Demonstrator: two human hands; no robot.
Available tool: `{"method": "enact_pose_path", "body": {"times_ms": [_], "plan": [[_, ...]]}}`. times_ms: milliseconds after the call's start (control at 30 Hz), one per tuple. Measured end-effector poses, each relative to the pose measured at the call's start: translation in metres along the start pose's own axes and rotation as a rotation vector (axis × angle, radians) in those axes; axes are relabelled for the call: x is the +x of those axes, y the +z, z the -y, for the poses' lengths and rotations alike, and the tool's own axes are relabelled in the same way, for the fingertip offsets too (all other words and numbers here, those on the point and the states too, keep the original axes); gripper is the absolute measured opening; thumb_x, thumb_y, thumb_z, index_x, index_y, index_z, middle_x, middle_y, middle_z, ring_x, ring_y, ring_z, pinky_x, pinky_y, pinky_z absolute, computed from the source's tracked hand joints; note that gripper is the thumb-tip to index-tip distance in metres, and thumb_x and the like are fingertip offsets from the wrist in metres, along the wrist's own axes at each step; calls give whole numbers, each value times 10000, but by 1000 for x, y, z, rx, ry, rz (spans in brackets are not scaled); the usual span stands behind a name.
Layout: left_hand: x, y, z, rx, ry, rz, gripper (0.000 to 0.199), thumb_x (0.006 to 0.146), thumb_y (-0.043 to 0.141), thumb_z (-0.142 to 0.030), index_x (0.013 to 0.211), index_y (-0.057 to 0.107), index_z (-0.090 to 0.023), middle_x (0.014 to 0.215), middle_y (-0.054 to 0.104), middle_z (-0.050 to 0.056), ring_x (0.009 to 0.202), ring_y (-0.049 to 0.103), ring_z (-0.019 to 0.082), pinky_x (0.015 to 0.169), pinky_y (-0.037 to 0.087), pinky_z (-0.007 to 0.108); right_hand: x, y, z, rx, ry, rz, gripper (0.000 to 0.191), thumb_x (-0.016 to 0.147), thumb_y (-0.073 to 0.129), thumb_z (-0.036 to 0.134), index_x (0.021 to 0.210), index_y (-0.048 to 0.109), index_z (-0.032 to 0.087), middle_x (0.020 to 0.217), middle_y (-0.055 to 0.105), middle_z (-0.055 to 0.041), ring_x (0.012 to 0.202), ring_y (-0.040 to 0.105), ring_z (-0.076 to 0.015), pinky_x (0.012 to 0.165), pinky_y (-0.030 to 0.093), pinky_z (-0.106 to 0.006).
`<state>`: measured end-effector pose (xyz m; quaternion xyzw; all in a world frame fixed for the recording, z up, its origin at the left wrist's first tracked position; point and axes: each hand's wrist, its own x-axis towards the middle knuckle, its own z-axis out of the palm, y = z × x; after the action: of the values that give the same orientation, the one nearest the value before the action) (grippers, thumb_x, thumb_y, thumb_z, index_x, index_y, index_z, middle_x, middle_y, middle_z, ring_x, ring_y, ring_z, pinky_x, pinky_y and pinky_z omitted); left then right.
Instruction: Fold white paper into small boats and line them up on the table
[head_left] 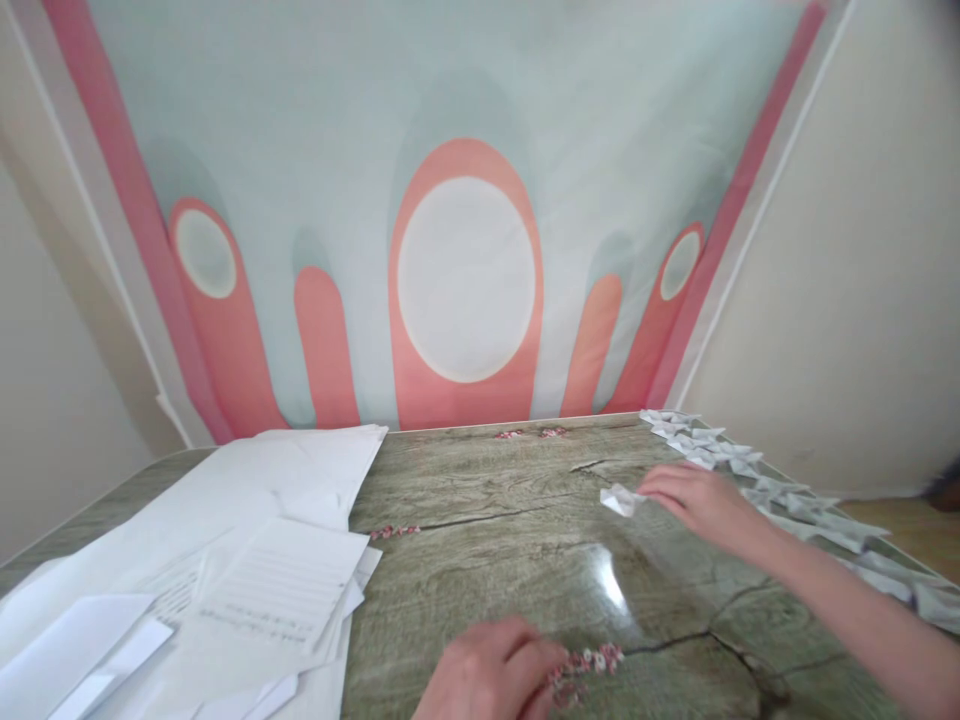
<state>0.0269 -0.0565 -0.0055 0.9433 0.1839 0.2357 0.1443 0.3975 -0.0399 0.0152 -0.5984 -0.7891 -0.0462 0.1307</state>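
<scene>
The right hand (694, 502) pinches one end of the folded paper (619, 500), over the right side of the counter (480, 575). It should be light and easy to squash, so hold its edge softly. I can't tell if the left hand (491, 668) grips anything.

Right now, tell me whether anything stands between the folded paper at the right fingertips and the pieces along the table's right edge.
Straight right, the right hand itself lies between the folded paper and the edge pieces; toward their far end, nothing visible stands in the way.
</scene>
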Motion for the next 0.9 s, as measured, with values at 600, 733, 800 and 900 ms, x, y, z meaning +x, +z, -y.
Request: {"method": "enact_pose_path", "body": {"times_ms": [600, 733, 800, 900], "plan": [[7, -14, 53, -93, -335, -26, 119, 816, 569, -176, 926, 573, -223, 1012, 564, 25, 916, 556, 172, 812, 458, 266, 23, 45, 166, 458, -138, 33, 248, 875, 412, 86, 937, 612, 218, 890, 566, -23, 790, 549, -143, 707, 417, -256], [6, -13, 54, -49, -322, 8, 91, 799, 614, -205, 883, 582, -219, 963, 573, 10, 876, 555, 171, 800, 446, 268, 18, 45, 170, 460, -173, 50, 285, 850, 405, 59, 974, 606, 219, 905, 522, -32, 790, 527, -143, 709, 413, -263], [6, -12, 54, -29, -313, 21, 74, 798, 620, -208, 860, 583, -216, 957, 572, 6, 863, 554, 168, 792, 441, 263, 17, 45, 173, 435, -195, 59, 333, 827, 404, 32, 1015, 600, 225, 903, 505, -34, 799, 517, -149, 709, 412, -270], [6, -11, 55, -11, -301, 32, 55, 803, 618, -209, 841, 579, -213, 951, 573, 2, 860, 552, 165, 784, 435, 255, 17, 46, 175, 406, -202, 59, 345, 823, 412, 38, 1036, 597, 235, 897, 492, -37, 811, 508, -158, 712, 413, -281]]}}
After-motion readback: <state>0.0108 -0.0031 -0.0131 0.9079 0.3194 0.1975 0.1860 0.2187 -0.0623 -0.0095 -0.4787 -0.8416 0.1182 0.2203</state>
